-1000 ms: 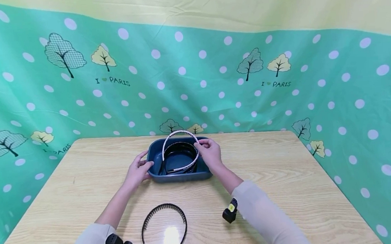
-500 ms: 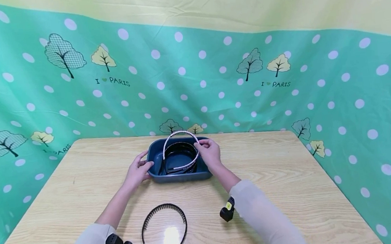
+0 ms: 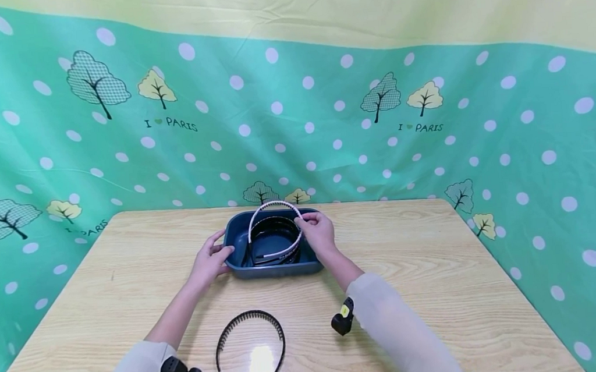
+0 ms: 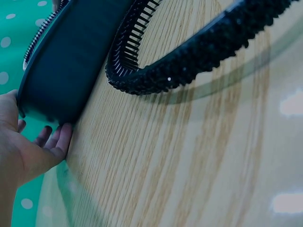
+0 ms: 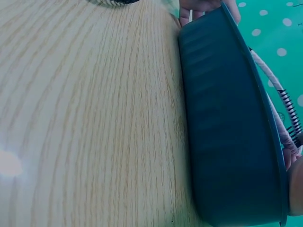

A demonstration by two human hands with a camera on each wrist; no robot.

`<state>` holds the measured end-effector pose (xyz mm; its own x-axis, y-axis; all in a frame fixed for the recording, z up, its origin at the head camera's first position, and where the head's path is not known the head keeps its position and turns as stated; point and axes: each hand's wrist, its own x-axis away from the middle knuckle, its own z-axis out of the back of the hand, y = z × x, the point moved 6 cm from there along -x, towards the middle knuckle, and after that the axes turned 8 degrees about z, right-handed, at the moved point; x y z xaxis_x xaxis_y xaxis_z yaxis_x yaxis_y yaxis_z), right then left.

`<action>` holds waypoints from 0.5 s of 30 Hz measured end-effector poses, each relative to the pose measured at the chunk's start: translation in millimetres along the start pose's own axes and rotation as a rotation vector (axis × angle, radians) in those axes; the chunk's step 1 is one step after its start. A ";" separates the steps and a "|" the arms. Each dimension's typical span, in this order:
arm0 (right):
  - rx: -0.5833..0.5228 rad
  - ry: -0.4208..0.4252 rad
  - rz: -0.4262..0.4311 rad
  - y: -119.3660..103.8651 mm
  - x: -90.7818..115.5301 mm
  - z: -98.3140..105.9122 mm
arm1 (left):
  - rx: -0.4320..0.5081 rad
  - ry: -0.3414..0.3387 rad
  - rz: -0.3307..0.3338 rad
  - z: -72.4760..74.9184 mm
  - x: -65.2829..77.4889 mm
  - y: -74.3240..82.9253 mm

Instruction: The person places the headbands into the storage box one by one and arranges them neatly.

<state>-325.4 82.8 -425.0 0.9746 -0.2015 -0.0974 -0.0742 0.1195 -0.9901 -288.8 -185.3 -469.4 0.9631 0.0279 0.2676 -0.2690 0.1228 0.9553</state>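
Note:
A dark blue plastic basin (image 3: 278,272) stands near the table's far edge. My left hand (image 3: 209,260) holds its left end, thumb over the rim and fingers against the outer wall. With thumb and fingertips, my right hand (image 3: 319,231) pinches the right side of a white toothed headband (image 3: 272,203), tilted up above the rim. Its lower end lies over a glossy black headband (image 3: 266,223) inside the basin. How many black bands lie there is hidden. In the right wrist view the white headband (image 5: 269,71) shows past the basin wall, my right hand mostly cut off.
Closer to me, a black toothed headband (image 3: 252,314) lies on the wooden table (image 3: 413,247), its ends running out of the head view. Its beaded outer side shows in the left wrist view. A green dotted cloth (image 3: 324,119) hangs behind and beside the table.
My right forearm has shifted slightly to the left, and the white headband has turned very slightly in my fingers. The left hand and the basin have stayed in place.

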 end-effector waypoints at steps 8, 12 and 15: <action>0.031 -0.046 -0.014 1.1 -0.7 -3.5 | -0.003 0.000 0.003 1.1 -0.4 -0.9; 0.058 -0.075 -0.018 -0.5 1.3 -5.0 | 0.006 -0.004 0.005 1.0 -0.7 -1.6; 0.071 -0.088 -0.022 -1.2 1.9 -5.6 | 0.006 -0.003 0.008 1.1 -0.9 -1.5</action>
<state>-324.6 76.8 -424.6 0.9909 -0.1188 -0.0631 -0.0403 0.1856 -0.9818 -289.2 -186.6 -471.0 0.9608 0.0261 0.2759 -0.2770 0.1166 0.9538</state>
